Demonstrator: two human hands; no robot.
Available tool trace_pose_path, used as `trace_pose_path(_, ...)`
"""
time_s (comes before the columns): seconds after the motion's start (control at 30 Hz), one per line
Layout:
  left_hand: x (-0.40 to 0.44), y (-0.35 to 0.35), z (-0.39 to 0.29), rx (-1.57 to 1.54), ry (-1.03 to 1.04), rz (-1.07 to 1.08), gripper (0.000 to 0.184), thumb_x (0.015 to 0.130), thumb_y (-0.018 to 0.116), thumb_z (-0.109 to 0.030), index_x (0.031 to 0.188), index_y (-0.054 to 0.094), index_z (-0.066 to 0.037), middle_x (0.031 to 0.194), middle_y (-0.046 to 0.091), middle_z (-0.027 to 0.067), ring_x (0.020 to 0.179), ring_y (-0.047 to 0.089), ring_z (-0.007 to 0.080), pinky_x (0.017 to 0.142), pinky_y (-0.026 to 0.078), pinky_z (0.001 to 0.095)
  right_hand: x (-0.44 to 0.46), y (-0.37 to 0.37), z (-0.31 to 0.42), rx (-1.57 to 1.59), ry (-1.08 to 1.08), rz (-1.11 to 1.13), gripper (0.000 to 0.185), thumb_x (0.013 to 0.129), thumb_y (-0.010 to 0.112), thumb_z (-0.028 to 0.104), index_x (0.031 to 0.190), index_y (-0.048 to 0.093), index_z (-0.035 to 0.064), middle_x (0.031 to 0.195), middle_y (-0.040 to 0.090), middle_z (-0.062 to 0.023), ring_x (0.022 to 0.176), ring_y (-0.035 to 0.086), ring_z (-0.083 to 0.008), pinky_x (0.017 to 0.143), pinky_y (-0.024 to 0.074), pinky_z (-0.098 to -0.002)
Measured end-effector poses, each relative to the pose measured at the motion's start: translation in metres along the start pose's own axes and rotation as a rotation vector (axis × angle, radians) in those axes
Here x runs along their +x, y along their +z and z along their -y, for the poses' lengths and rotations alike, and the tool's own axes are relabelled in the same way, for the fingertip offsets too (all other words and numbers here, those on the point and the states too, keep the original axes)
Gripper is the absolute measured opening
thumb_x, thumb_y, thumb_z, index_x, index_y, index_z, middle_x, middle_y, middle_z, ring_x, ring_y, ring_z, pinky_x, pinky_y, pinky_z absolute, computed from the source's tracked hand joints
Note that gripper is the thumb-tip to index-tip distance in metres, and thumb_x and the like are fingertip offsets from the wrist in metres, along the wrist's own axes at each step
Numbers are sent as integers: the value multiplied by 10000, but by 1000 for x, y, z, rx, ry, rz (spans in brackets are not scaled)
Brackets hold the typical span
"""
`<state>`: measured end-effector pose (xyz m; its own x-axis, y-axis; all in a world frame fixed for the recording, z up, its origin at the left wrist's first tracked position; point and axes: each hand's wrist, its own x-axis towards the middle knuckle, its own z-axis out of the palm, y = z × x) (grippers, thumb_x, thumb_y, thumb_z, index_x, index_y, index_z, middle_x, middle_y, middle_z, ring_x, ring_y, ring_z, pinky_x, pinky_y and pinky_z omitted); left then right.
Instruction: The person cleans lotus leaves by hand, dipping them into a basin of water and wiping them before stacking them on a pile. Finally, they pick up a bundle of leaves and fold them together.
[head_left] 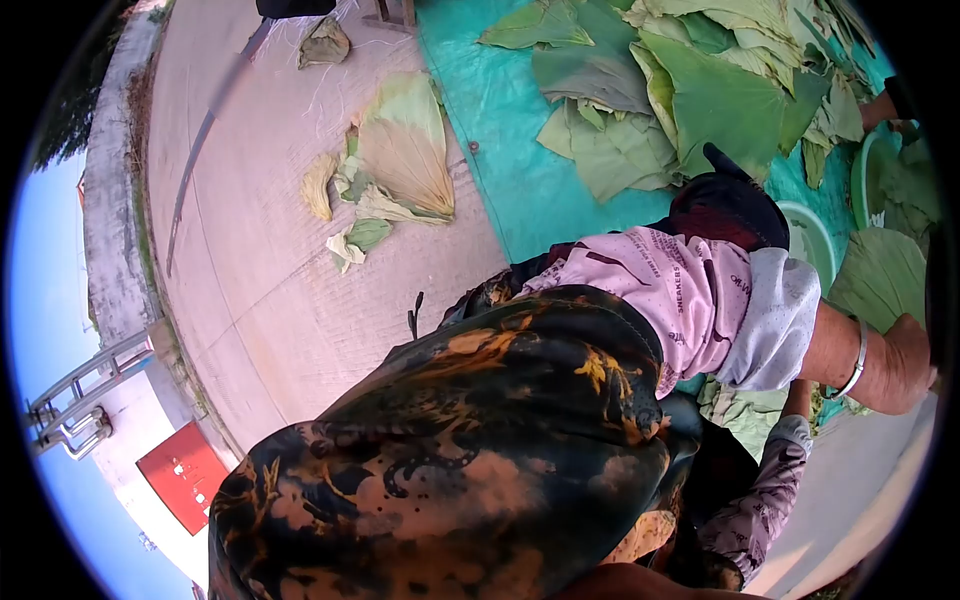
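My left hand, below a pink sleeve with a pale cuff and a silvery bracelet, is at the right edge with fingers curled closed. What they hold, if anything, is cut off by the edge of view. Just above it lies a large green lotus leaf. My right hand shows only in part behind the left forearm, close to pale green leaf pieces; its fingers are hidden. My dark patterned garment fills much of the lower view.
Many lotus leaves are heaped on a teal sheet. Pale green basins stand at the right. Another person's hand reaches in at upper right. Loose dried leaves lie on the concrete. A red panel is at lower left.
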<state>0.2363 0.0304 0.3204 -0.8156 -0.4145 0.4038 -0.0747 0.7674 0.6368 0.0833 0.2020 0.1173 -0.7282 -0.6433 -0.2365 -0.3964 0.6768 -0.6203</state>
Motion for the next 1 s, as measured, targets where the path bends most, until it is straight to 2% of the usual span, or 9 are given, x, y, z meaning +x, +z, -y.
trace_pose_path(0.27,-3,-7,7,75,18,-54,205,641,664,-172,839,697,-133,773,640,-6,760,586,234,596,378,389,-7,-19,16,108,90,-28,317,845,551,239,1102,546,54,979,618,-77,832,612,-241,707,520,-348)
trace_pose_path(0.37,-4,-4,10,-71,-53,-46,202,691,630,-210,855,690,-109,797,659,35,814,622,268,691,437,417,-9,-25,24,183,121,-34,317,845,551,237,1104,544,54,983,616,-71,827,613,-233,702,526,-344)
trace_pose_path(0.57,-35,-52,48,-499,-166,-292,201,782,587,-243,794,681,-66,717,646,123,730,632,304,644,482,411,7,-32,32,416,279,-105,301,842,554,213,1089,541,41,982,609,-74,809,615,-185,647,540,-316)
trace_pose_path(0.6,-32,-41,60,-533,-157,-399,223,812,606,-257,805,671,-44,681,646,75,650,625,230,604,475,344,6,-34,40,441,319,-108,268,842,551,195,1057,541,34,949,607,-75,785,614,-198,656,541,-328)
trace_pose_path(0.67,-24,-48,86,-566,-54,-430,245,831,557,-240,891,625,-13,691,598,186,642,599,310,602,455,385,10,-39,38,541,369,-151,223,840,562,159,1015,540,23,911,598,-83,741,614,-216,639,544,-345)
trace_pose_path(0.7,-27,-68,82,-791,-122,-269,235,832,558,-225,866,629,-4,682,605,179,646,604,302,603,454,379,7,-41,44,573,404,-171,261,859,556,175,1084,538,43,930,597,-58,725,598,-186,622,525,-321)
trace_pose_path(0.8,-17,-48,83,-786,-122,-344,226,839,579,-197,818,618,25,618,586,67,572,514,133,552,425,314,3,-60,18,766,403,-181,204,862,544,169,1018,540,38,908,593,-73,723,594,-208,621,527,-342)
trace_pose_path(0.93,-18,-35,98,-790,-336,-244,278,814,685,-288,844,657,-13,694,565,-43,609,459,45,559,411,232,-7,-86,-16,869,446,-294,211,881,525,212,1011,530,45,906,596,-64,770,584,-200,679,509,-341)
trace_pose_path(1.0,-17,-30,113,-833,-270,-245,261,832,656,-272,878,660,-15,692,590,-29,623,488,53,581,416,230,-18,-101,-36,885,445,-382,220,884,522,229,1008,526,47,913,596,-65,788,581,-196,701,503,-348)
